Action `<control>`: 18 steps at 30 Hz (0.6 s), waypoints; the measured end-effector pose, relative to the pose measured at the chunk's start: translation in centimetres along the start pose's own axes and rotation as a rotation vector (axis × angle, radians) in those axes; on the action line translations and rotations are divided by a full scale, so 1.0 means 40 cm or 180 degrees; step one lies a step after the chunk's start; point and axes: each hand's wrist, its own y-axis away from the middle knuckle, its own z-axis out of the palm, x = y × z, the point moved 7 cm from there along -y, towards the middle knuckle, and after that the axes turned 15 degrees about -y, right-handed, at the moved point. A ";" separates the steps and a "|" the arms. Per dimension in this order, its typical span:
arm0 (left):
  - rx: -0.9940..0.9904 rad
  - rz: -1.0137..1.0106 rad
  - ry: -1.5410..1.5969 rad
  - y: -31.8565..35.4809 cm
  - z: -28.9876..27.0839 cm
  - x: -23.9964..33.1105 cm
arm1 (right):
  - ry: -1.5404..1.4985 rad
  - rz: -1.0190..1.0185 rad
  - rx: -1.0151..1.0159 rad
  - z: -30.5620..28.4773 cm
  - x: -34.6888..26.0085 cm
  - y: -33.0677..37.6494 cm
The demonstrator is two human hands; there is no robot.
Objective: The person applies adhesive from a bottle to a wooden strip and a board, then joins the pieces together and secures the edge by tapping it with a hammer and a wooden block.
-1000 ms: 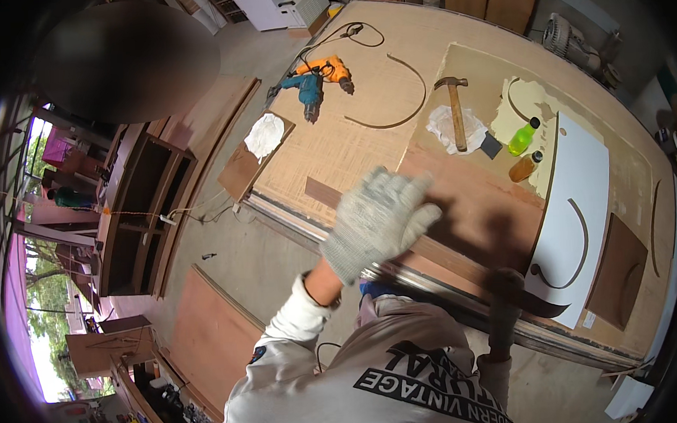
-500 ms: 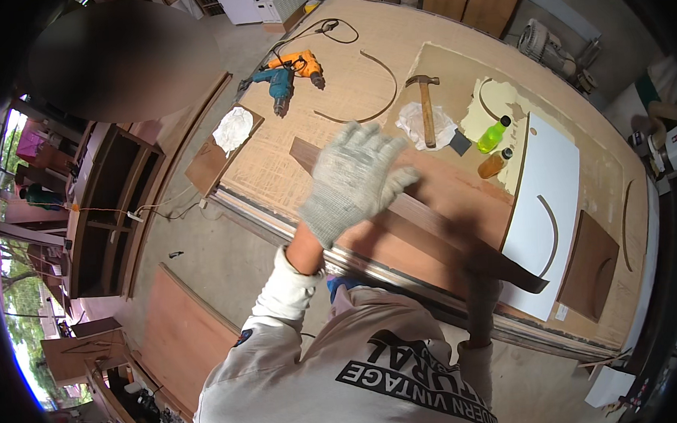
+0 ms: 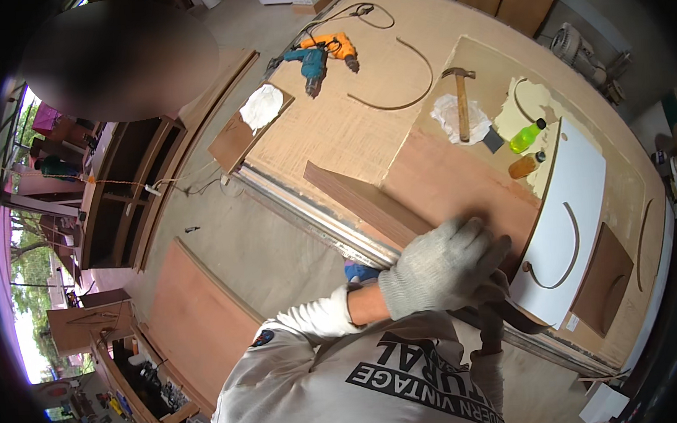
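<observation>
A long, narrow brown wooden board (image 3: 361, 199) slants across the bench's front edge, tilted up on its side. My left hand (image 3: 437, 271), in a pale knit glove, is at the board's nearer part, its fingers bent and drawn together. Whatever lies between those fingers is hidden. My right hand (image 3: 491, 318), gloved and in shadow, is mostly covered by my left hand and the board; it grips the board near its right end. A flat reddish-brown panel (image 3: 459, 171) lies on the bench beyond the board.
A hammer (image 3: 462, 109) rests on crumpled white paper. Green (image 3: 527, 136) and amber (image 3: 527, 165) bottles stand near a white panel (image 3: 582, 176) bearing a curved strip (image 3: 573, 237). Teal (image 3: 313, 67) and orange (image 3: 337, 47) drills lie far left on the bench.
My left hand has moved right and nearer, from spread fingers over the board to bent fingers beside my right hand. The board has tilted up. The view has shifted.
</observation>
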 end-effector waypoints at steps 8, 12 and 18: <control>0.1511 -0.1830 -0.1489 0.269 -0.115 -0.223 | 0.0269 -0.0710 -0.0201 0.023 0.000 0.028; 0.2827 -0.3151 0.0168 0.408 -0.013 -0.356 | 0.0414 -0.0577 -0.0095 0.038 -0.024 0.029; 0.1527 -0.3296 0.2192 0.541 0.224 -0.502 | 0.0416 -0.0526 -0.0026 0.027 -0.008 0.050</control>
